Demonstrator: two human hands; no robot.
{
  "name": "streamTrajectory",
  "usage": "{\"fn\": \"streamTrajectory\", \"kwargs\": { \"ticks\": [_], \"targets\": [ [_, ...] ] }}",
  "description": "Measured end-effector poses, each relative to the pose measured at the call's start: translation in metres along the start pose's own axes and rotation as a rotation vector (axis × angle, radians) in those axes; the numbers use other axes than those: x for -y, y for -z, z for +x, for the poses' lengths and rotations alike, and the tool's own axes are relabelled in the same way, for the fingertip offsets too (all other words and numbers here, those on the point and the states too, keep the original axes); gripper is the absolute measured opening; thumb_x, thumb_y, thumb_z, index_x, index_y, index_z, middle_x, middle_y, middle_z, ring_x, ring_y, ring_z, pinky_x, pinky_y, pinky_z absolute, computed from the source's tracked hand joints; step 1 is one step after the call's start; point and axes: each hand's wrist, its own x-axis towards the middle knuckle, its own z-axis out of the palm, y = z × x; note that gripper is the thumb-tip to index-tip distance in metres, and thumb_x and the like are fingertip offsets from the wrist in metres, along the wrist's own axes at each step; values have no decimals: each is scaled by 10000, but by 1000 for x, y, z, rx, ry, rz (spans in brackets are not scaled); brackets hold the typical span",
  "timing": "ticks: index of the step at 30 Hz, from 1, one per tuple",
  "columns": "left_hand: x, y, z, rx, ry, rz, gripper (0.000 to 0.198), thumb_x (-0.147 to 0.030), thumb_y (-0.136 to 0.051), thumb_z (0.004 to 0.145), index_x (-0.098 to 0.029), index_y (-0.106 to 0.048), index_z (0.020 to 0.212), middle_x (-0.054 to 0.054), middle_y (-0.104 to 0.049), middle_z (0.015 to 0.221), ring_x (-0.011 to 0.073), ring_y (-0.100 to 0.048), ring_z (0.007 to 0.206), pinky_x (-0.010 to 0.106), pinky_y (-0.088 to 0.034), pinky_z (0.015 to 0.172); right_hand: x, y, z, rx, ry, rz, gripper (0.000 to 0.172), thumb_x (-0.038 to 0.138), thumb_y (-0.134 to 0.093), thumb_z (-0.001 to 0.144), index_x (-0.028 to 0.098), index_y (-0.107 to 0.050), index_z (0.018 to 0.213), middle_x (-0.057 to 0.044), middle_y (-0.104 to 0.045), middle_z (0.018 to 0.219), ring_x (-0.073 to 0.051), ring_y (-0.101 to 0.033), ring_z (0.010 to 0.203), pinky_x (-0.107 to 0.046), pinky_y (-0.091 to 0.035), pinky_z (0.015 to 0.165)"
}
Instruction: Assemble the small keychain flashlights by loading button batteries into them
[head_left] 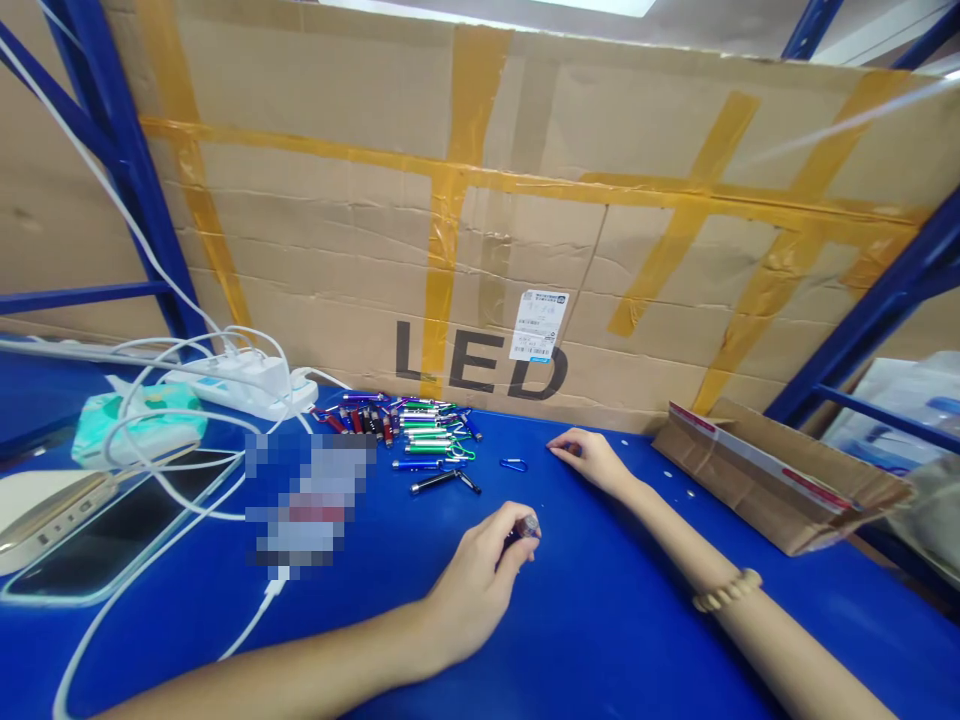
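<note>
My left hand [480,570] is closed around a small dark flashlight [529,526], its round silvery end showing between thumb and fingers; the rest is hidden in my grip. My right hand [592,462] is low over the blue tabletop, farther back and to the right. Its fingers reach left, slightly apart from the thumb, with nothing visible in them. Left of those fingertips lies a blue carabiner clip [514,465]. Beyond my left hand, a black flashlight [435,482] with a clip lies near a blue flashlight [420,465] and several green ones [429,437].
Red and dark flashlights [367,422] are piled at the back. An open cardboard box [772,480] stands at right, near small round silvery pieces [690,492]. At left are a phone [127,530], a power strip [247,385], looped white cables and a pixelated item [315,500]. A large carton [360,250] walls the back.
</note>
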Motion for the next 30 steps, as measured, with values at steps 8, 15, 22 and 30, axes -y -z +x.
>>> {"fn": "streamTrajectory", "kwargs": {
  "ticks": [8, 15, 22, 30],
  "targets": [
    [3, 0, -1, 16, 12, -9, 116, -231, -358, 903, -205, -467, 874, -15, -499, 759, 118, -480, 707, 230, -401, 672, -7, 10, -8, 23, 3, 19, 231, 211, -557, 765, 157, -662, 963, -60, -690, 908, -141, -628, 666, -250, -522, 641],
    [3, 0, 1, 33, 41, -13, 100, -243, -367, 897, -205, -460, 888, -13, -492, 754, 118, -480, 691, 227, -411, 643, -23, 16, -19, -4, -26, -35, 215, 260, -551, 768, 187, -689, 916, -73, -656, 932, -140, -593, 625, -277, -507, 643],
    [3, 1, 2, 27, 52, -24, 109, -263, -375, 893, -202, -466, 888, -14, -502, 738, 117, -482, 671, 224, -410, 622, -20, 14, -24, -16, -88, -88, 214, 320, -521, 806, 234, -700, 886, -43, -671, 858, -157, -590, 663, -271, -470, 621],
    [2, 0, 3, 15, 112, -45, 135, -283, -376, 890, -196, -479, 902, -14, -509, 716, 121, -482, 662, 218, -399, 584, -4, 9, -27, -30, -90, -68, 285, 432, -530, 799, 238, -705, 913, -33, -664, 863, -128, -577, 621, -236, -450, 572]
  ]
}}
